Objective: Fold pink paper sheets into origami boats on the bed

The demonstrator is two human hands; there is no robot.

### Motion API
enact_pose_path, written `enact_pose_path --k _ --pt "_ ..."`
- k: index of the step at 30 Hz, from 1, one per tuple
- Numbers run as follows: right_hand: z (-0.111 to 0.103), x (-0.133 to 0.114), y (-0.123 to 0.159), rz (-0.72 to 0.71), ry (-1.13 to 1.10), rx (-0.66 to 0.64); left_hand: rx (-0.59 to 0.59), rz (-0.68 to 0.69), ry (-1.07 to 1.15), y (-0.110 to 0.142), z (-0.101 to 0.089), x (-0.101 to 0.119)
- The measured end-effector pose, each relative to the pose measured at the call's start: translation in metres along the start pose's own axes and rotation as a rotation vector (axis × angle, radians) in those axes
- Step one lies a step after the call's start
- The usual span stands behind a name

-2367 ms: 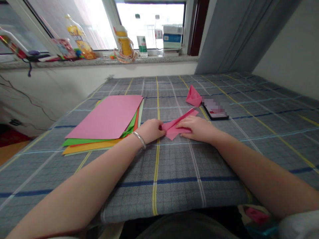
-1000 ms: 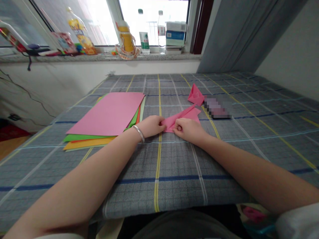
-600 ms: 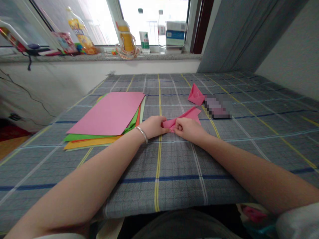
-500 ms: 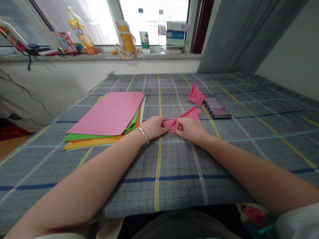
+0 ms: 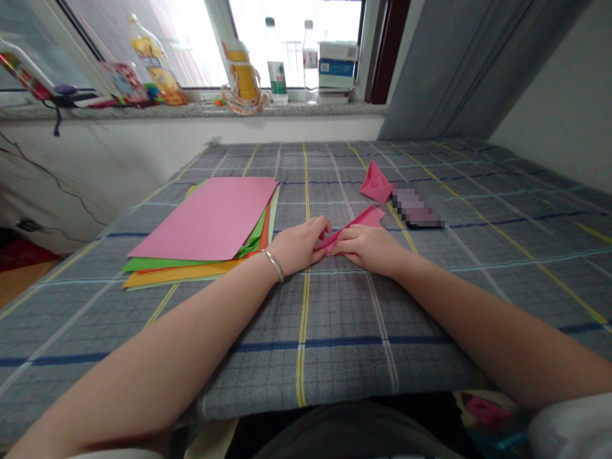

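Between my hands, at the middle of the cloth, is a piece of folded pink paper with a pointed end toward the far right. My left hand, with a silver bangle at the wrist, pinches its left end between thumb and fingers. My right hand is closed on the paper's near edge, fingers bent over it, hiding part of the folds. Farther off to the right stands another folded pink paper shape, beside a blurred-out phone-like object.
A stack of coloured paper, pink on top with green and orange sheets beneath, lies left of my hands. The checked cloth covers the table. Bottles, a yellow cup and boxes line the window sill behind.
My right hand's fingers have shifted from a curled fist to lying over the paper. The left fingers have lifted slightly, and the paper looks narrower.
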State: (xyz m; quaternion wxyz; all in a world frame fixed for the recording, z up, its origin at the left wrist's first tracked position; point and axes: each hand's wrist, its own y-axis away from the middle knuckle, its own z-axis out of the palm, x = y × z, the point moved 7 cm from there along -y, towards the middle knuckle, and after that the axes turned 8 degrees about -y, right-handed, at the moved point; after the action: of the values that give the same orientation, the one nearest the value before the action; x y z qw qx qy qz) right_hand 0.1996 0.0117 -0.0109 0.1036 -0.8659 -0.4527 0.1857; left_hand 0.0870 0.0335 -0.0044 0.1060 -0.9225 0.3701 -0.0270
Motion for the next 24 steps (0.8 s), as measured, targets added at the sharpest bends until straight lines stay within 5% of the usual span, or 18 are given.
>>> enact_pose_path --k 3,10,24 --pt "-0.002 -0.005 0.001 -0.025 0.088 -0.024 0.089 0.166 -0.093 0.006 -0.005 0.008" --pt "0.001 -0.002 0.0 0.006 0.15 -0.067 0.075 0.429 -0.265 0.019 -0.003 0.016" --pt "-0.002 -0.003 0.002 0.011 0.141 -0.092 0.072 0.515 -0.233 0.017 -0.006 0.016"
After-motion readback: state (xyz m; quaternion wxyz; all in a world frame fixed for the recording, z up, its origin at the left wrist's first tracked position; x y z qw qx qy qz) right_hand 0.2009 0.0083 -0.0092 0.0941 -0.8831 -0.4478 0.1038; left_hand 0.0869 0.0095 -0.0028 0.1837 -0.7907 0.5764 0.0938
